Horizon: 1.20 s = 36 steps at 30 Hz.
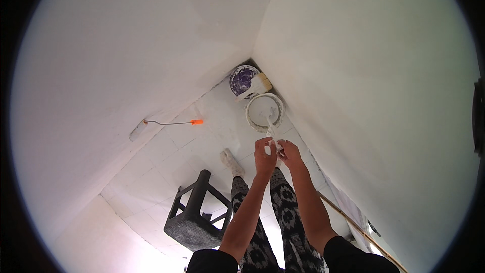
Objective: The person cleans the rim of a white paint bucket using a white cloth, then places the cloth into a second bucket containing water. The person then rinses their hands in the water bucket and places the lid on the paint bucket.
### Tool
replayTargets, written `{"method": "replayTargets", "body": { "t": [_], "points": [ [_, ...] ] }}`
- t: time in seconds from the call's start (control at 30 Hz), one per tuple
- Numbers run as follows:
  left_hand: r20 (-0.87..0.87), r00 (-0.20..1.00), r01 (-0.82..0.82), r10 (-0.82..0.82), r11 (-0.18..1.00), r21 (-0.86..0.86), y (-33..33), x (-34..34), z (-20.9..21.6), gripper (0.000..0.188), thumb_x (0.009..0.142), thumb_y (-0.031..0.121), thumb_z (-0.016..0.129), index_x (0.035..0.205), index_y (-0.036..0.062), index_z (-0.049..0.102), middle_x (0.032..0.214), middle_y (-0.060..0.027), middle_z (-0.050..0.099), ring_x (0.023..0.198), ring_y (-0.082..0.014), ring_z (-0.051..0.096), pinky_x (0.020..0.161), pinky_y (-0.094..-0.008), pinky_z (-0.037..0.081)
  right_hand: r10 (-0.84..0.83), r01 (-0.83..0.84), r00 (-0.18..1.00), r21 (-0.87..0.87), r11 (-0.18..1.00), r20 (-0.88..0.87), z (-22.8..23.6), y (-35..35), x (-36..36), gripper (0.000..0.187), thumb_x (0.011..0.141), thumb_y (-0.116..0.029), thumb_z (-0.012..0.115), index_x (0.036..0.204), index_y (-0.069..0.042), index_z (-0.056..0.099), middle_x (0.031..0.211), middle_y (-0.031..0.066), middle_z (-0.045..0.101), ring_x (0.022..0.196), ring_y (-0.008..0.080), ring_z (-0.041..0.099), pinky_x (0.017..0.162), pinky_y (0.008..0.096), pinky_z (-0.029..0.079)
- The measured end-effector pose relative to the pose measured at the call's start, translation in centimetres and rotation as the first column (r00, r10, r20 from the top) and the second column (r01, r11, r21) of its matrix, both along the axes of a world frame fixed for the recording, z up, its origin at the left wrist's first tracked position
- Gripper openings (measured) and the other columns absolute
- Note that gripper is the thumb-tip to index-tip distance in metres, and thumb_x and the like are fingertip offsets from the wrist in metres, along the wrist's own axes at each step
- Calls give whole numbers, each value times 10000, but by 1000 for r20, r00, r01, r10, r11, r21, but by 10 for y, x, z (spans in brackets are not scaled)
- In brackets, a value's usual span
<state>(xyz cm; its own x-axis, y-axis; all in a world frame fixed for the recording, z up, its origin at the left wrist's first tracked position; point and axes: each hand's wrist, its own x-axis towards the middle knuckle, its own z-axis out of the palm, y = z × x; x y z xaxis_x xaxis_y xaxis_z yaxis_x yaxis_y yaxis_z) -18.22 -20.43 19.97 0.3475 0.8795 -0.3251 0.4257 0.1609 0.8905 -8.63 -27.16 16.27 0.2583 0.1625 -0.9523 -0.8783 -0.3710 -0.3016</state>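
Two hands: left hand (264, 154) and right hand (289, 152), both closed around one white stick (271, 134) dipping into one far white paint bucket (264, 111). One lid (243, 79), one brush (260, 84) beyond; one roller (169, 123) left; one dark stool (198, 214) near.

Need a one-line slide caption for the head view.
Both hands, left hand and right hand, grip a stick reaching into a white paint bucket in a room corner.

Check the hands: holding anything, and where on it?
Both hands, left hand and right hand, grip the top of a white stick reaching down to the bucket.
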Motion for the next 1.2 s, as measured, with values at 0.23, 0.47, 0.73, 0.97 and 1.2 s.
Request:
{"method": "replayTargets", "body": {
  "t": [0.23,0.47,0.73,0.97,1.2],
  "points": [
    [-203,896,-368,395,403,-838,4,-31,-51,336,909,367,551,1140,124,573,1001,-15,592,787,-129,574,664,-296,386,-145,156,939,10,988,-311,-10,-6,8,120,873,-174,636,923,-79,582,802,21,570,652,141,530,528,259,454],
    [-130,846,-191,517,66,-979,-5,-39,-85,452,919,455,499,1225,124,512,1135,-8,534,1036,-126,482,815,-329,330,-221,306,812,71,949,-540,-7,-11,1,142,907,-169,591,1012,-75,590,853,35,616,666,116,576,475,200,442],
    [-150,794,-203,589,25,-979,-5,-21,-75,616,885,570,500,1207,44,498,1173,-60,542,1010,-175,522,840,-366,387,-288,376,775,44,926,-563,-22,-28,0,174,920,-166,564,1056,-58,576,840,31,605,652,108,571,472,189,444],
    [-76,705,166,705,-269,-949,-5,-26,-83,726,817,589,596,1160,-39,474,1046,-163,589,917,-332,600,759,-424,551,-313,421,736,44,906,-600,-2,-11,-1,184,947,-160,507,1073,-37,562,896,45,584,681,128,576,458,192,439],
    [-32,714,190,699,-237,-953,-1,-19,-85,721,777,572,657,1109,-42,477,1011,-135,548,863,-283,580,789,-469,544,-324,449,709,46,892,-626,-10,-13,0,184,955,-162,491,1072,-35,555,911,59,567,727,138,581,471,207,449]
  ]
}}
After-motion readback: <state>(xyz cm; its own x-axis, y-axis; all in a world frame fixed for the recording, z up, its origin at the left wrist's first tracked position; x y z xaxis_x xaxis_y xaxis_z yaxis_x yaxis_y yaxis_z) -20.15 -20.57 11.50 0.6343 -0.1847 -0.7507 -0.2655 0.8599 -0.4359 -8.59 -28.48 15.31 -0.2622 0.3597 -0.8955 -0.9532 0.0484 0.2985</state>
